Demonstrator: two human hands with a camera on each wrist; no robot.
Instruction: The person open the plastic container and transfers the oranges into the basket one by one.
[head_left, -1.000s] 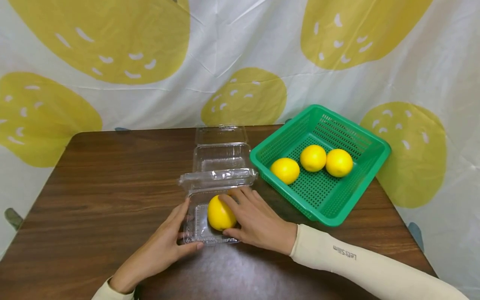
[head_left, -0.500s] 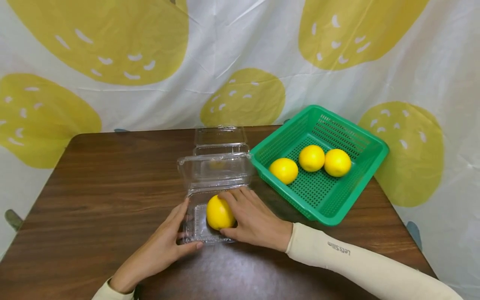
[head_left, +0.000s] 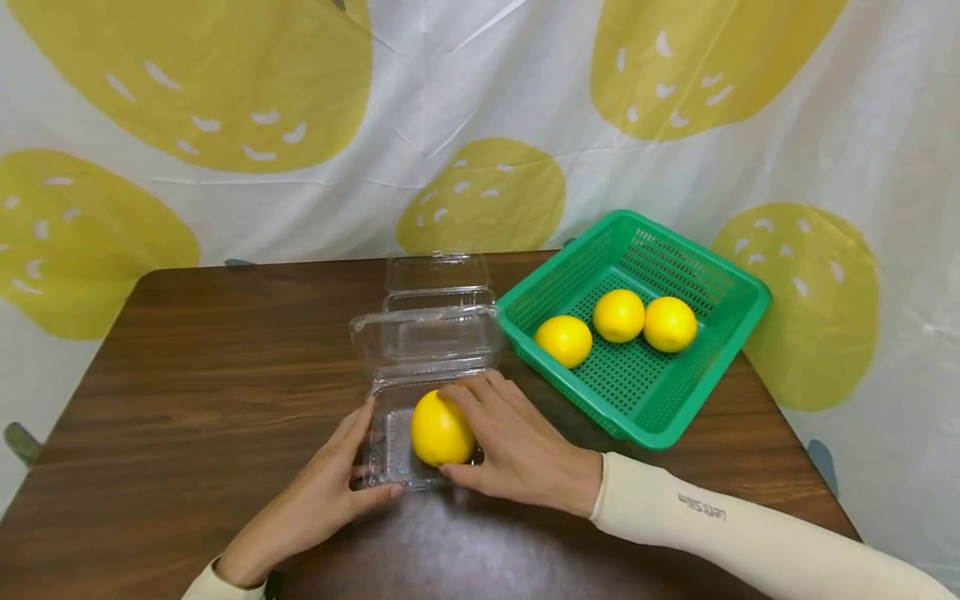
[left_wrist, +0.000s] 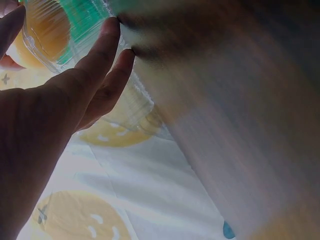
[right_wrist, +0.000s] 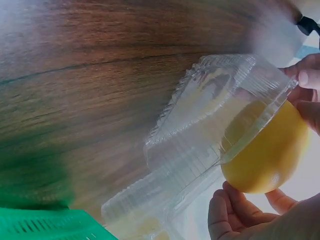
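Observation:
In the head view, a clear plastic clamshell container [head_left: 386,446] lies on the table, its hinged lid [head_left: 420,337] raised at the far side. An orange [head_left: 438,429], round and deep yellow, is in the container's right part. My right hand [head_left: 521,442] grips this orange from the right, thumb at the near side and fingers over the far side. My left hand [head_left: 318,496] steadies the container, its fairly straight fingers along the left wall and its thumb by the near left corner. The right wrist view shows fingertips [right_wrist: 225,215] right under the orange [right_wrist: 272,150].
Behind stands more clear plastic packaging [head_left: 437,273], partly seen through the raised lid. A green basket [head_left: 648,437] on the right holds three oranges [head_left: 619,316]. The brown wooden table [head_left: 187,400] backs onto a fruit-print cloth [head_left: 300,217].
The container's lid, lower a second ago, now rises higher and shows more of its face. The orange and right hand have barely shifted; the left hand keeps its place.

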